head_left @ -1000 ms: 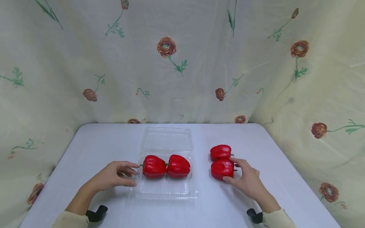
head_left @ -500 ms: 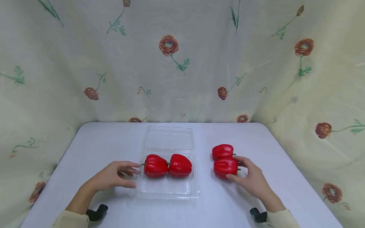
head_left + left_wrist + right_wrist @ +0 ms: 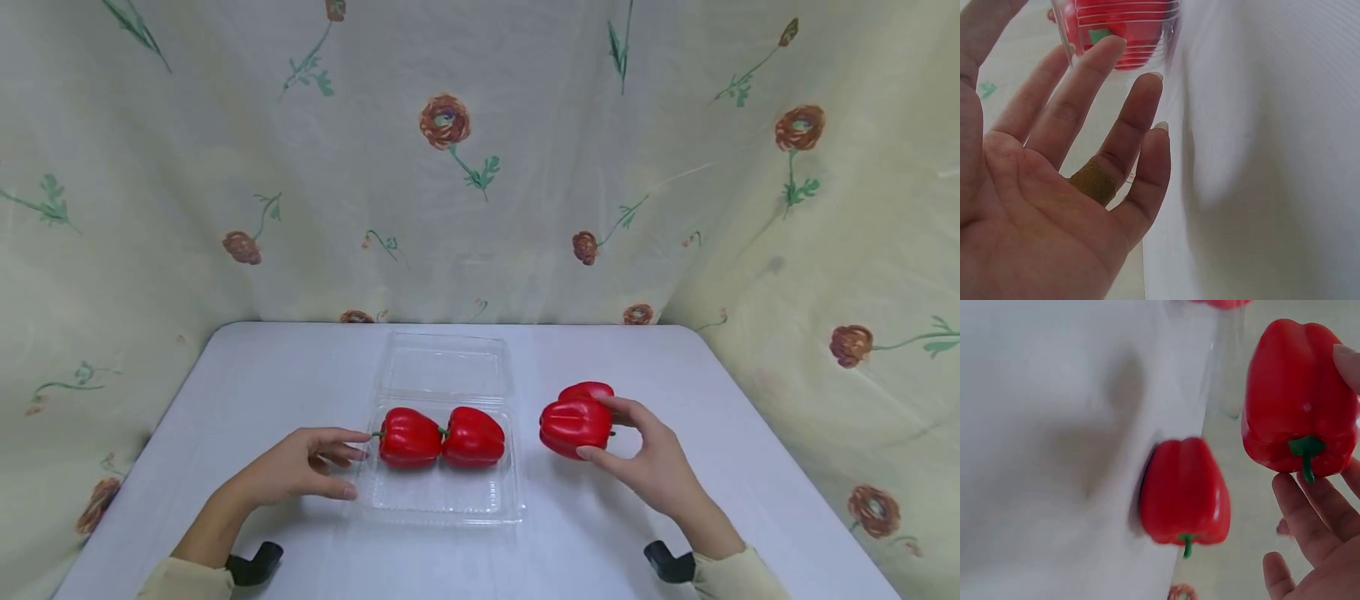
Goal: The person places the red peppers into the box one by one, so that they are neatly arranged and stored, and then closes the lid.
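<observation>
A red bell pepper (image 3: 574, 427) is pinched between the thumb and fingers of my right hand (image 3: 651, 454), raised off the table; its green stem points toward the palm in the right wrist view. Behind it a second red bell pepper (image 3: 1185, 490) lies on the table, partly hidden in the head view. Two more red peppers (image 3: 408, 438) sit side by side in the back part of a clear plastic clamshell box (image 3: 431, 502). My left hand (image 3: 303, 467) is at the box's left side, fingers loosely bent and apart, with nothing in it, fingertips near the box wall.
The box's clear lid (image 3: 447, 367) lies folded back toward the far side of the white table (image 3: 285, 367). A flowered cloth (image 3: 525, 167) hangs behind the table and along its sides. A black band (image 3: 255, 564) is on each wrist.
My right hand has lifted the nearer loose pepper and moved it slightly left, so it now overlaps the one behind. The left hand has stayed beside the box.
</observation>
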The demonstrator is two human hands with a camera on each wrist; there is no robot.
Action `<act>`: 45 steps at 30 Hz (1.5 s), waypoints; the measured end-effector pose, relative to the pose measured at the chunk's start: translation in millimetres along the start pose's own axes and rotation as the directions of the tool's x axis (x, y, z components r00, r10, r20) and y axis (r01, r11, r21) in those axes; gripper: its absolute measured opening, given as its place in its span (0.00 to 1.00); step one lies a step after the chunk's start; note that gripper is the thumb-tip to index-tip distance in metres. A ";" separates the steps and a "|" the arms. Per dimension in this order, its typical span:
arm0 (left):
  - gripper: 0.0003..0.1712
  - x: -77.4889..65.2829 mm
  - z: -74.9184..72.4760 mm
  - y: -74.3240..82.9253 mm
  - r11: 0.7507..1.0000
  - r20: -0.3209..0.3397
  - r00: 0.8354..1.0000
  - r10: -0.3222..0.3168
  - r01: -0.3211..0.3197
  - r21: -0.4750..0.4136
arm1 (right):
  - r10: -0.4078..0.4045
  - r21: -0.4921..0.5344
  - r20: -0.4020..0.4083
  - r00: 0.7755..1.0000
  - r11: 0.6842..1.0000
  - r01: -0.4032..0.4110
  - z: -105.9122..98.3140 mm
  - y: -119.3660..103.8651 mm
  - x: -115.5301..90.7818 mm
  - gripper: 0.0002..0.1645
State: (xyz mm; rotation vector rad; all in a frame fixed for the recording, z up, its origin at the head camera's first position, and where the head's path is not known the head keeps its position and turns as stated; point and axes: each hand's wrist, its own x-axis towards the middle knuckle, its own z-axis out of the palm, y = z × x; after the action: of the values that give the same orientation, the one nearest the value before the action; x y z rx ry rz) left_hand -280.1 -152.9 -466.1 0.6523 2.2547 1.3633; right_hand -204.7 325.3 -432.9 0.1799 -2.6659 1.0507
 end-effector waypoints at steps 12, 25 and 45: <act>0.38 -0.8 1.5 -3.8 1.000 -0.002 1.000 0.012 -0.012 -0.028 | -0.118 0.091 0.008 0.993 0.989 0.117 22.1 -44.6 3.7 0.46; 0.38 -1.5 3.0 -4.2 1.000 0.003 1.000 0.020 -0.020 -0.022 | -0.169 0.171 0.102 0.980 0.974 0.150 56.9 -81.8 4.7 0.45; 0.38 -2.9 6.9 -6.6 0.999 -0.030 0.999 0.009 -0.010 -0.034 | -0.214 0.181 0.174 0.961 0.966 0.183 109.5 -110.1 -1.8 0.44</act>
State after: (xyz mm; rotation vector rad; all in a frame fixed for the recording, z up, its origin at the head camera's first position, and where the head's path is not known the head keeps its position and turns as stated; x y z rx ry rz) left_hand -274.9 -152.5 -474.7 0.6360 2.2492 1.4224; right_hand -201.9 170.1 -438.5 0.5990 -2.6539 1.2398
